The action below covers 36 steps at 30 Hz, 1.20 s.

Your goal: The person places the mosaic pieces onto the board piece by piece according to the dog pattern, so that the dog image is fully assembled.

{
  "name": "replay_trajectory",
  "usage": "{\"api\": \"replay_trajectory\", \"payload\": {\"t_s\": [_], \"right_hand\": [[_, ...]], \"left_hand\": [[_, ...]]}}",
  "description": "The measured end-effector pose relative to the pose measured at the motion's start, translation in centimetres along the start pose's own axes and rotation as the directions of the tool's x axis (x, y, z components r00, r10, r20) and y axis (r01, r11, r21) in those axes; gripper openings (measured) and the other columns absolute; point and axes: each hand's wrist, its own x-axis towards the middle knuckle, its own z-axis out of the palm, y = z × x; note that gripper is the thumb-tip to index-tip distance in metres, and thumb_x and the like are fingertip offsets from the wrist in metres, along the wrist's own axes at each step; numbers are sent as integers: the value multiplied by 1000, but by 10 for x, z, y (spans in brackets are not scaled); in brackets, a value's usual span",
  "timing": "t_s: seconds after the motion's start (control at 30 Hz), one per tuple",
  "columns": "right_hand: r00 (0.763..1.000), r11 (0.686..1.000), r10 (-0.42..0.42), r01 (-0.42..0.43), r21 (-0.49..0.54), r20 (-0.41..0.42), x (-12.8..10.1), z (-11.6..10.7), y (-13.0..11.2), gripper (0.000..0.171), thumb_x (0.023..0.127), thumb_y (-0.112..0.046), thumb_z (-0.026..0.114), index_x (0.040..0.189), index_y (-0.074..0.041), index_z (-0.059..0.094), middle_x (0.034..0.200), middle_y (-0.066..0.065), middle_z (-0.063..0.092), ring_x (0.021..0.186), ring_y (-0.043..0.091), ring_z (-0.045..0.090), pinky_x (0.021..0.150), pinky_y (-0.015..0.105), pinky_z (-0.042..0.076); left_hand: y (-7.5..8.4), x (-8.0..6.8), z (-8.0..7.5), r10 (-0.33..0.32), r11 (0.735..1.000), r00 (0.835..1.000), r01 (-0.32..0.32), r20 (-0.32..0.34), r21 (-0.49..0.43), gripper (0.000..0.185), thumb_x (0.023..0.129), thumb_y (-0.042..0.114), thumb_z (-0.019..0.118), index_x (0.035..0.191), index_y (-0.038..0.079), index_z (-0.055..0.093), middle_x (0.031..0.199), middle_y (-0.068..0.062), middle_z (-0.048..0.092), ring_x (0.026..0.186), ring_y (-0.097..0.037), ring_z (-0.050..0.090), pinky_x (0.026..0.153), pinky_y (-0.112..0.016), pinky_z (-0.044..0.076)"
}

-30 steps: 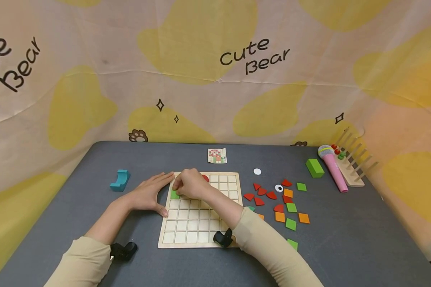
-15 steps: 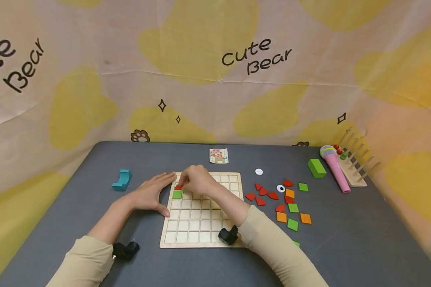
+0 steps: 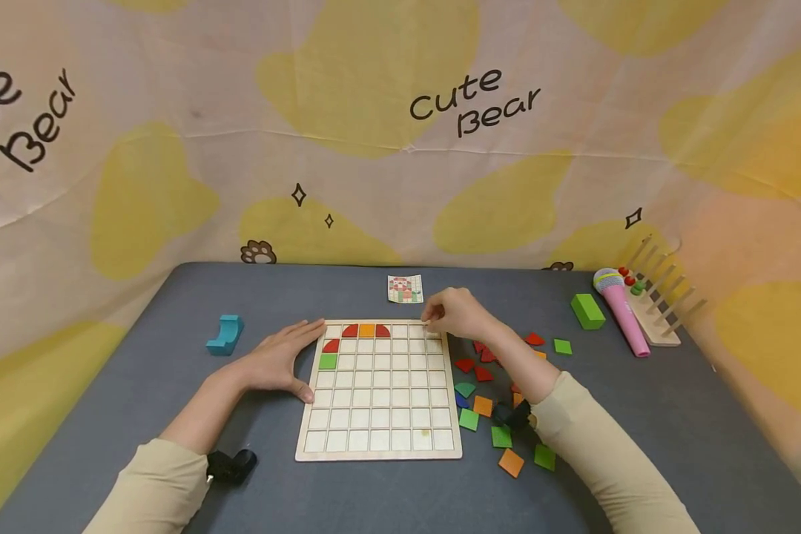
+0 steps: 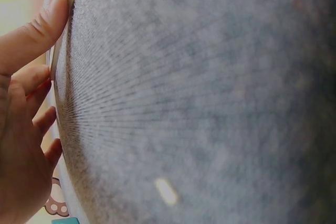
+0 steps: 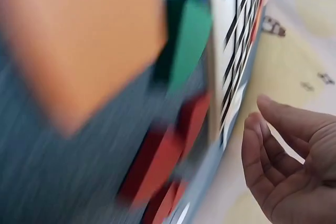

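Observation:
A pale wooden grid board (image 3: 374, 418) lies flat on the dark table. In its top row sit two red quarter-round pieces (image 3: 350, 331) with an orange square (image 3: 367, 331) between them. Another red quarter-round piece (image 3: 331, 345) lies in the left column, directly above a green square (image 3: 328, 361). My left hand (image 3: 273, 361) rests at the board's left edge, thumb and fingers spread; the left wrist view has its thumb (image 4: 48, 17) against that edge. Over the board's top right corner hovers my right hand (image 3: 455, 311). Its fingers bend loosely with nothing between them in the right wrist view.
Loose red, green, orange and blue pieces (image 3: 483, 406) are scattered right of the board. Behind it lies a printed pattern card (image 3: 405, 289). A teal block (image 3: 225, 335) stands left; a green block (image 3: 587, 311), pink microphone (image 3: 622, 313) and pegged rack (image 3: 657, 319) stand right.
My right hand has left the board's upper left and moved right, uncovering the top-row pieces. The red piece above the green square has been let go. My left hand has stayed put.

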Motion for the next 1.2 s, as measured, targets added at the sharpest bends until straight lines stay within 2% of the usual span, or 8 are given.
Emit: {"api": "replay_trajectory", "payload": {"t_s": [0.13,0.23,0.4,0.6,0.77,1.2], "right_hand": [[998,999,12,-15,47,58,-13,-11,19,8,87,-9,73,94,-6,74,81,7,71,65,12,58,63,23,48],[991,997,17,-27,76,132,-21,-17,28,10,86,-9,74,95,-7,73,80,6,70,64,12,57,63,25,48],[969,997,-4,-16,78,249,-31,-22,38,13,84,-12,77,96,-9,73,85,3,72,72,10,61,70,25,51],[944,996,0,-29,85,329,-42,-22,38,16,80,-12,81,94,-11,73,87,2,71,77,10,63,73,25,54],[935,997,-20,-10,81,355,-46,-18,36,18,79,-9,81,95,-9,71,89,5,70,77,9,61,71,23,54],[937,998,-61,53,32,344,-46,-12,33,18,78,-6,81,91,-11,70,82,3,67,73,9,57,67,22,52]], "left_hand": [[-1,0,0,-2,1000,1000,2,-1,4,125,58,59,87,156,9,27,165,-13,24,150,-46,21,107,-78,23],[-2,0,1,-2,1000,1000,2,-4,8,126,58,60,87,156,9,28,165,-13,24,150,-46,21,107,-78,23],[-4,0,2,2,1000,1000,-2,-6,8,125,58,60,87,156,10,28,166,-12,23,151,-46,20,107,-77,24],[-3,0,3,-7,1000,1000,7,-2,0,124,59,60,86,157,11,28,166,-11,23,152,-44,19,109,-76,23],[-3,0,2,-5,1000,1000,5,-3,5,126,58,61,86,157,11,27,166,-12,23,151,-45,20,108,-76,23],[-4,0,3,-3,1000,1000,3,-11,5,126,57,60,87,157,10,27,165,-13,24,150,-46,21,108,-77,23]]}}
